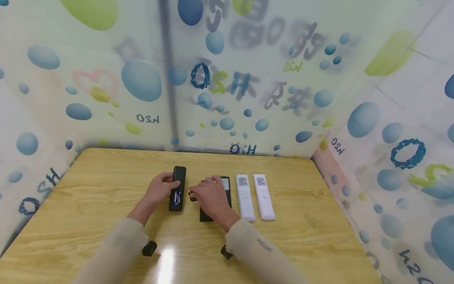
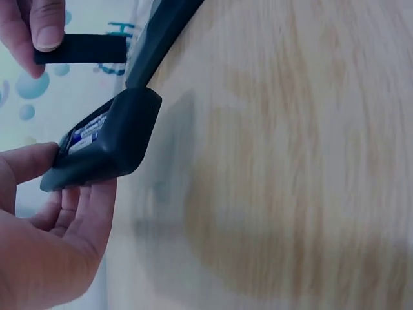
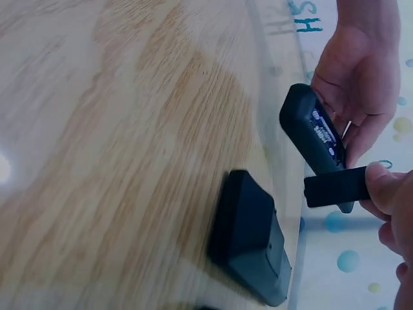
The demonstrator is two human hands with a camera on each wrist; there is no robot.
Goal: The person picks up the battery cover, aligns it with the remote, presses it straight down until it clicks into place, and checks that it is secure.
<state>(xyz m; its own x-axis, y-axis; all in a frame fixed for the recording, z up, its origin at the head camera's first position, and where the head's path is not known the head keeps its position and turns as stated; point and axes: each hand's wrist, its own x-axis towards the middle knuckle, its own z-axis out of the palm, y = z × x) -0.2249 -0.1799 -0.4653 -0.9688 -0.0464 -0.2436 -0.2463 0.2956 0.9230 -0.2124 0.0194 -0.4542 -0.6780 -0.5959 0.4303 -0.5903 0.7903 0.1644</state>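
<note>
My left hand (image 1: 160,188) grips a black remote control (image 1: 180,175), its back facing up and its battery compartment uncovered. Batteries (image 2: 89,132) with blue-purple wrappers lie inside, seen also from the right wrist view. Between thumb and fingers, my right hand (image 1: 213,200) pinches a flat black battery cover (image 3: 337,187). The cover is held to the right of the remote in the head view, apart from the compartment. Beneath the right hand another black remote (image 1: 205,215) lies on the table, partly hidden by the hand.
A further black remote with a white label (image 1: 226,184) lies just right of it, partly covered by the right hand. Two white remotes, a left one (image 1: 246,203) and a right one (image 1: 264,201), lie side by side on the wooden table (image 1: 312,244). Patterned walls stand behind and at the sides.
</note>
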